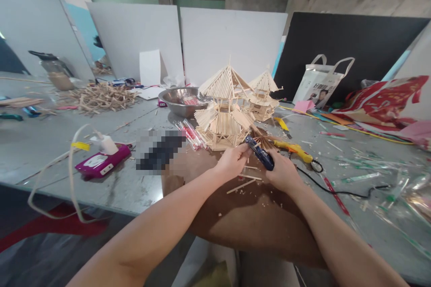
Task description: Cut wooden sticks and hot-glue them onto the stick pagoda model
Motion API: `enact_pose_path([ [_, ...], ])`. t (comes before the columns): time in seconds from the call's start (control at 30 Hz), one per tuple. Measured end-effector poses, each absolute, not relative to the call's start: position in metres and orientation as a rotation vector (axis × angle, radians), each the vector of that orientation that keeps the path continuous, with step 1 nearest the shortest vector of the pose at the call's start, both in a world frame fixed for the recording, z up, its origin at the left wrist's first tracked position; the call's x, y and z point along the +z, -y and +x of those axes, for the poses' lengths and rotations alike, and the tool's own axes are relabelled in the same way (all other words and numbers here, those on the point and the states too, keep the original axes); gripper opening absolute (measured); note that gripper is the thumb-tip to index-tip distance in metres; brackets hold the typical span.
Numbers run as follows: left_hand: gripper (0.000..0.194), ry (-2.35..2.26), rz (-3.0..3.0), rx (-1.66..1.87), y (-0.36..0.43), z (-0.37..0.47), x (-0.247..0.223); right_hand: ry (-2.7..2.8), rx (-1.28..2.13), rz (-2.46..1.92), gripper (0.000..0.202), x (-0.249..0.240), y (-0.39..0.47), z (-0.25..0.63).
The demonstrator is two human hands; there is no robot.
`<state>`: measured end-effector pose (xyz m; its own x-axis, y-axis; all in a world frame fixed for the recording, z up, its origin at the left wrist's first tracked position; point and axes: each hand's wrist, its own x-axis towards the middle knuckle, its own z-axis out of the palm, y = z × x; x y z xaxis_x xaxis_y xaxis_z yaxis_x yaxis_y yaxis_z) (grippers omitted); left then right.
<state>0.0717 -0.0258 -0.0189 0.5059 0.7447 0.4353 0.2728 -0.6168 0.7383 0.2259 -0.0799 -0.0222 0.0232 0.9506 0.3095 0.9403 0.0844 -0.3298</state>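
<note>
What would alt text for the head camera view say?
A person's right hand grips a dark blue tool, its tip by the left hand, above a brown sheet scattered with thin sticks. Just beyond stand two pavilion models built of pale sticks, with a metal bowl and yellow glue gun nearby.
</note>
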Motion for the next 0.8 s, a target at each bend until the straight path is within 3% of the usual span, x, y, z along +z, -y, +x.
enact_pose_path([
  [0.5,0.024,-0.514,1.391,0.362,0.016,0.054,-0.007,2.011,0.065,-1.767,0.033,-0.026,0.078,0.232],
  [0.8,0.024,-0.462,1.301,0.287,0.014,0.052,-0.007,2.020,0.057,-1.775,0.031,-0.021,0.082,0.229],
])
